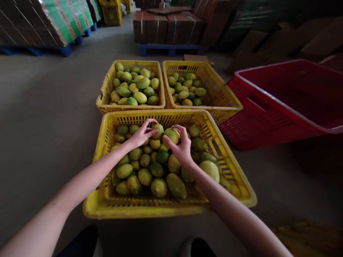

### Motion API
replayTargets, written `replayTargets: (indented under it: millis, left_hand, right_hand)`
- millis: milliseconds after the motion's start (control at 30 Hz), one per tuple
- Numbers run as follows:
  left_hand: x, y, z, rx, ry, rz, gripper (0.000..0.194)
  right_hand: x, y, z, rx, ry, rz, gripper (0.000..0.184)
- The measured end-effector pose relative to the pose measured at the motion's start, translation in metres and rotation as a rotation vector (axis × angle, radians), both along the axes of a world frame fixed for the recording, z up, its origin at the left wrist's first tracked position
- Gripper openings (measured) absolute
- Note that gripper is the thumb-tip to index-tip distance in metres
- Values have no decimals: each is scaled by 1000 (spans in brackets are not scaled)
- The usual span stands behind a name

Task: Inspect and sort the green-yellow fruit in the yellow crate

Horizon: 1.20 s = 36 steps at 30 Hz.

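Both of my hands are over the near yellow crate [150, 210], which holds many green-yellow lemons [159, 187]. My left hand [143, 135] has its thumb and fingers closed round a green-yellow lemon [158, 131]. Just to the right, my right hand [183, 145] grips another lemon [172, 136], greener on top with a paler patch at its edge. The two held lemons are close together, a small gap between them. Below the hands, loose lemons of mixed sizes lie in the crate; my right forearm covers some at the right side.
Behind stand two more yellow crates, the left one [130, 109] fuller of lemons than the right one [227, 101]. A red crate [252, 117] is at the right. Farther back, cartons [152, 28] sit on a blue pallet [171, 48], and wrapped stacks [66, 18] stand at the left.
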<state>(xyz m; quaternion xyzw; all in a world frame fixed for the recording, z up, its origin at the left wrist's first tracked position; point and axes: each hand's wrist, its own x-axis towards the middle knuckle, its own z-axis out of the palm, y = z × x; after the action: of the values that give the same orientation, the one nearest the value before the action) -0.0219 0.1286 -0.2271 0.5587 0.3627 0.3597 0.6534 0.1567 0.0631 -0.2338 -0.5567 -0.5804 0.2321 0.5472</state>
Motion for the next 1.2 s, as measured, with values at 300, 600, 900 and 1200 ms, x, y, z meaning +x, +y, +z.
replayTargets:
  millis: [300, 600, 900, 1200]
  left_hand:
    - [-1, 1, 2, 123, 17, 2, 45]
    - [-1, -4, 8, 35, 50, 33, 39]
    - [-2, -1, 18, -511, -352, 87, 26]
    - [-1, 2, 21, -692, -339, 198, 40]
  right_hand:
    - [0, -2, 0, -20, 23, 9, 42]
    - [-1, -2, -2, -125, 253, 3, 50]
    - [7, 10, 3, -435, 817, 231, 42]
    - [8, 14, -5, -740, 1089, 178, 34]
